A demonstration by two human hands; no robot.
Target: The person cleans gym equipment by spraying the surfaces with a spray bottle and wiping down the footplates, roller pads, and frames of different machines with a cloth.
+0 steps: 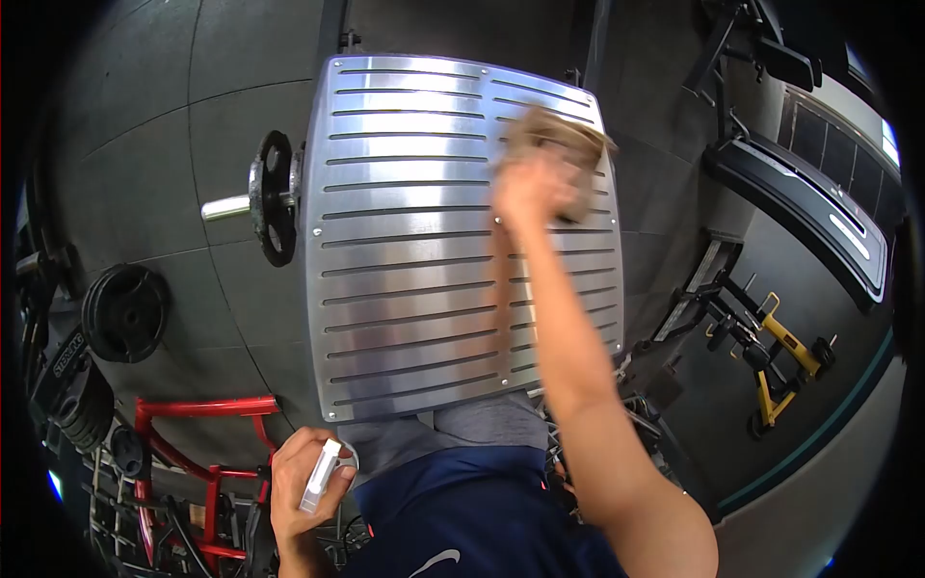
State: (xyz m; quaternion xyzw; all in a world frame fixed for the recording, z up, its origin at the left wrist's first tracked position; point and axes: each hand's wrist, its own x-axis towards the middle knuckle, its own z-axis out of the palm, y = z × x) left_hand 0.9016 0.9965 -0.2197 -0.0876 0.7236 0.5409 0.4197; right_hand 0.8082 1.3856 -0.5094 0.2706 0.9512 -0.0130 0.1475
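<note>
From where I stand, the person's right hand is on a brown, folded cloth over the upper right part of a broad silver metal plate with rows of dark slots. The hand is closed on the cloth from the near side; the cloth spreads out past the fingers, beyond them and to the right, reaching the plate's right edge. Both are blurred, so I can't make out how each finger lies. The forearm reaches up across the plate's right half.

The left hand is down off the plate's near left corner, well apart from the cloth. Its fingers and thumb are wrapped around a white and clear plastic bottle with a spray-type top, the white end pointing up toward the plate.

The person wears a navy shirt and grey trousers, close up to the plate's near edge. Just beside its left side, a round black weight disc sits on a silver bar; a red steel frame stands nearer, left of the left hand.
</note>
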